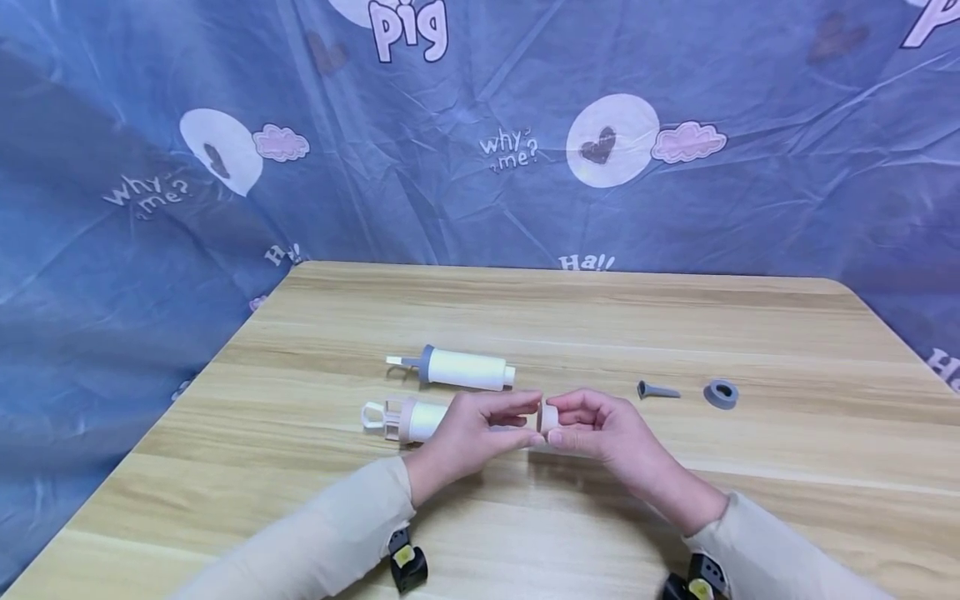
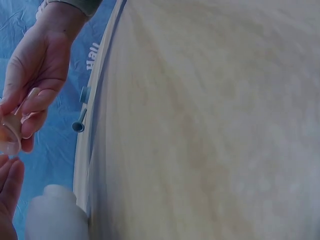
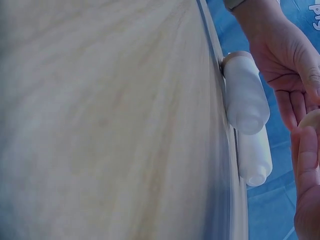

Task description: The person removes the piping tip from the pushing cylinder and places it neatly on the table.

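Between both hands, above the table, is a small beige ring-shaped cap (image 1: 549,417). The right hand (image 1: 603,427) pinches its right side with thumb and fingers. From the other side, the left hand (image 1: 480,427) has thumb and forefinger at the cap's left rim. In the left wrist view, a thin pale stem (image 2: 27,101) sticks out from the cap (image 2: 15,130) among the right hand's fingers. Behind the left hand lies a white syringe-like cylinder (image 1: 425,422) with a beige collar and a white loop handle, its other end mostly hidden.
A second white cylinder (image 1: 468,369) with a grey collar and plunger lies farther back on the wooden table (image 1: 585,325). To the right are a small grey funnel-shaped nozzle (image 1: 658,390) and a grey ring (image 1: 722,393). A blue printed cloth (image 1: 465,200) hangs behind the table.
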Available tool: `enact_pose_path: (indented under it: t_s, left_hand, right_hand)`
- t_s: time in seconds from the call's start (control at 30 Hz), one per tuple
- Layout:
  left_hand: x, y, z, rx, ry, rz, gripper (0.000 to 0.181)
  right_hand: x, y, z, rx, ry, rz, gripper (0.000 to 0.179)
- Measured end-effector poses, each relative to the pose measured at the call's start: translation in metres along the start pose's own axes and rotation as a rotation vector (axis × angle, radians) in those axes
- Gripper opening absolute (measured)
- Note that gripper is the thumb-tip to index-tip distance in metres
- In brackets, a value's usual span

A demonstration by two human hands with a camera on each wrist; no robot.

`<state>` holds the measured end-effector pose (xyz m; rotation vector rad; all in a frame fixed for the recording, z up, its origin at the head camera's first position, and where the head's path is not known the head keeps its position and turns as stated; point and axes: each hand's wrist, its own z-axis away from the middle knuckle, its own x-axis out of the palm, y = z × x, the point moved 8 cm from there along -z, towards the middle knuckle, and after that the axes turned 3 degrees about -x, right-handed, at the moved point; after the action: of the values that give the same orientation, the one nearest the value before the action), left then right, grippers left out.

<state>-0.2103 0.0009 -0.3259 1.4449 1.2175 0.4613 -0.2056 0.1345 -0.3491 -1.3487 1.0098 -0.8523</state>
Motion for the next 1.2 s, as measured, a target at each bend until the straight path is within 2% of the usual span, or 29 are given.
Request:
enact_pose_path:
  t_s: [0.33, 0.47, 0.67, 0.97, 1.2]
  left_hand:
    - [0.003, 0.002, -0.003, 0.017, 0.026, -0.024, 0.042]
    - [0.004, 0.002, -0.004, 0.022, 0.029, -0.003, 0.040]
    - [0.005, 0.000, -0.004, -0.011, 0.033, 0.044, 0.040]
    - [-0.001, 0.000, -0.004, -0.058, 0.061, 0.043, 0.042]
    - [-0.007, 0.001, -0.006, -0.059, 0.075, 0.046, 0.041]
  right_hand:
    - [-0.004, -0.001, 0.001, 0.004, 0.013, 0.002, 0.044]
    - [-0.005, -0.002, 0.002, 0.013, 0.010, 0.003, 0.043]
    - [-0.007, -0.001, 0.006, 0.013, -0.001, -0.010, 0.040]
    - [-0.024, 0.004, 0.010, 0.039, 0.028, -0.062, 0.025]
    - [-0.025, 0.001, 0.010, -0.050, -0.084, -0.087, 0.012]
